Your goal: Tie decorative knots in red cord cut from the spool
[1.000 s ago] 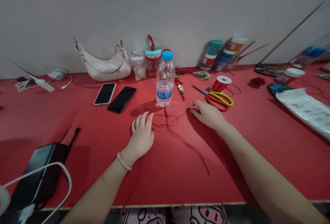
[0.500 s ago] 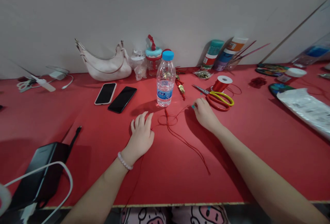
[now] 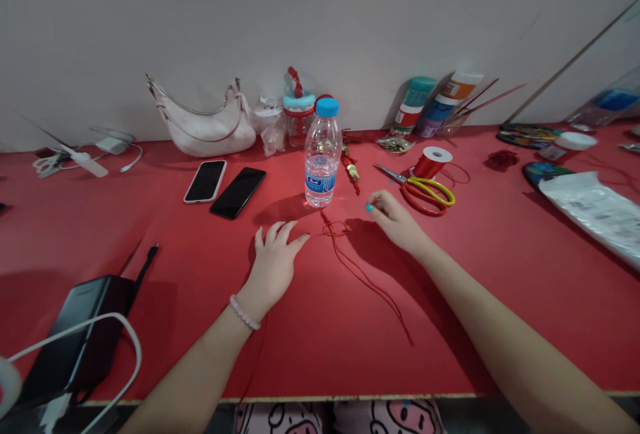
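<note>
A thin red cord (image 3: 367, 281) lies on the red table (image 3: 325, 341), with a small knotted loop (image 3: 334, 226) just in front of a water bottle (image 3: 323, 154). My left hand (image 3: 273, 261) rests flat on the table left of the loop, fingers spread and open, the index finger reaching towards the cord. My right hand (image 3: 395, 217) hovers to the right of the loop, its fingers pinched together on a strand of the cord. The cord's long tails trail towards the near edge of the table.
Yellow-handled scissors (image 3: 425, 187) and a spool of red cord (image 3: 431, 162) lie right of my right hand. Two phones (image 3: 225, 187) sit to the left, a pale handbag (image 3: 205, 127) and paint bottles (image 3: 430, 107) by the wall. A black power bank (image 3: 75, 334) with white cable is near left.
My right hand rose and pulled the cord, so the wide loops shrank to a small tight loop. My left hand's fingers spread and its index finger stretched right.
</note>
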A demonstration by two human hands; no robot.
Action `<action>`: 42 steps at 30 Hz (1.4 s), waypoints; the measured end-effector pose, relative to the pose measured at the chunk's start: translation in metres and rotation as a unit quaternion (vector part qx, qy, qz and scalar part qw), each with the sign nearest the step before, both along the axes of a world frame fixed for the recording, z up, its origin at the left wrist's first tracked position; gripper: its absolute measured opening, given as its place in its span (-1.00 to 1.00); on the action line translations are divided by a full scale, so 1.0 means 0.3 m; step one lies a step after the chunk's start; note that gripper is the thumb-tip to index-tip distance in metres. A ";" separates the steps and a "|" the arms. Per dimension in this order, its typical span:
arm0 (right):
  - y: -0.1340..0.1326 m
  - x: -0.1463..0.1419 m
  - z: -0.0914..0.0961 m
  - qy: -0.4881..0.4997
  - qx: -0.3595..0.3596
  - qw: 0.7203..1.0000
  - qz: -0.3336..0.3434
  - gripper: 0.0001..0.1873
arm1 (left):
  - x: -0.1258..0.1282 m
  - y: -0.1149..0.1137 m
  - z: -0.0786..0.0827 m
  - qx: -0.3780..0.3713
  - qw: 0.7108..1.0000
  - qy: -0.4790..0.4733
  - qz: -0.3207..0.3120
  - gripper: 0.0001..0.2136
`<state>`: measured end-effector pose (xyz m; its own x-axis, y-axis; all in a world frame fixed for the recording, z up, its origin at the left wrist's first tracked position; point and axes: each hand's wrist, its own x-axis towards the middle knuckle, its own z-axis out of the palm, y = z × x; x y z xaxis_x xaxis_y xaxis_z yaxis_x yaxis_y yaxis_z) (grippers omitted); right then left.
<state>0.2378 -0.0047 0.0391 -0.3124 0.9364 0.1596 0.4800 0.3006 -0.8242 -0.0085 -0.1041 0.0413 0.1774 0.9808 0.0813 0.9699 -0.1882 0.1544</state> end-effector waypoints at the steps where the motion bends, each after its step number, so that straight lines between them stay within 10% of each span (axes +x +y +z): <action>1: -0.009 -0.006 0.001 -0.076 0.030 0.996 0.028 -0.89 | -0.001 0.000 0.003 0.006 1.000 0.007 0.003 -0.41; 5: -0.038 -0.028 0.004 -0.234 0.101 0.960 0.117 -0.85 | 0.005 -0.003 0.011 0.024 0.999 0.019 -0.035 -0.41; 22: -0.046 -0.041 0.006 -0.258 0.114 0.949 0.140 -0.88 | -0.006 -0.002 0.003 0.034 0.995 0.042 -0.089 -0.61; 42: -0.048 -0.045 -0.006 -0.278 0.125 0.943 0.136 -0.88 | -0.047 0.011 0.017 0.012 0.997 0.062 0.037 -0.70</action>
<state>0.2242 -0.0190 0.0372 -0.6365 0.7641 0.1053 0.6938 0.6269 -0.3544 -0.0226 -0.1009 0.0466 0.1145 0.9895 0.0877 0.9927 -0.1173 0.0282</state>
